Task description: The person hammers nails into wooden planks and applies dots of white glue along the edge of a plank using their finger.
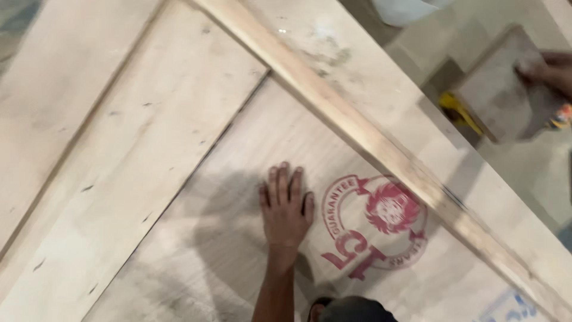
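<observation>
Head view looks down on a large plywood sheet (250, 179) that fills most of the frame, its pale grain running at a slant. The person's left hand (285, 206) lies flat on this sheet, palm down, fingers spread and straight, gripping nothing; its forearm comes up from the bottom edge of the frame. Just to the right of that hand a round red stamp (375, 223) is printed on the sheet, close to the thumb but not covered by it. A long wooden batten (369, 140) runs diagonally from the upper middle of the frame down to the lower right corner, lying across the sheet beyond the stamp. To the left, wide pale boards (119, 137) lie side by side along the same slant, with a dark seam between the nearest board and the sheet. At the upper right, the right hand (551, 74) grips a small flat wooden block (503, 89), fingers closed over its far edge; the picture is blurred there. Beside the lower left corner of the block a yellow object (456, 110) shows, too blurred to tell what it is. A grey floor (536, 173) shows past the sheet's right edge.
</observation>
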